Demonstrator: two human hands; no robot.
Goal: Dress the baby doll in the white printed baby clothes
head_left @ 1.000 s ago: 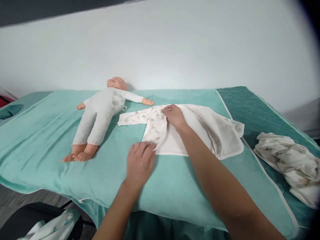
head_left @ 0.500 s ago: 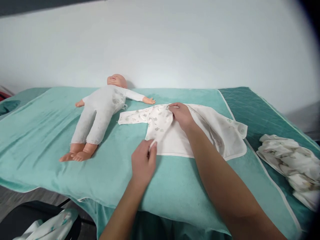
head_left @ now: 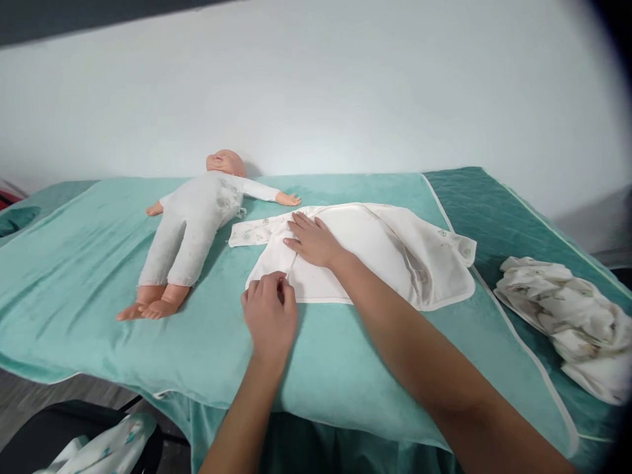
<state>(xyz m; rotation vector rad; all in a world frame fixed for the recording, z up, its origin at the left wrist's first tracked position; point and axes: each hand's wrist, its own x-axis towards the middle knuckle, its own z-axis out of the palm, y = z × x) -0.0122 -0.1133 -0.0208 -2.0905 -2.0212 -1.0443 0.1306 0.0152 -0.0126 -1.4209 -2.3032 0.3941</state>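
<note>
A white baby shirt (head_left: 368, 230) with small printed motifs on its sleeves lies spread on the teal cover, its front panel folded out to the left so the plain inside shows. My right hand (head_left: 315, 241) rests flat on the shirt near the left shoulder, fingers spread. At the lower left corner my left hand (head_left: 270, 306) pinches the hem between thumb and fingers. A baby doll (head_left: 195, 214) in a white cloth body lies on its back to the left, one arm stretched toward the shirt's left sleeve.
A crumpled white printed cloth (head_left: 567, 316) lies on the darker green cover (head_left: 464, 210) at the right. The light teal cover (head_left: 89, 263) spreads under the doll. At lower left a black chair (head_left: 64, 431) carries a patterned cloth (head_left: 116, 444). A white wall (head_left: 320, 85) stands behind.
My left hand has drawn the shirt's front panel leftward, uncovering the plain inside. My right hand has moved left and down from the neckline and flattened on the cloth.
</note>
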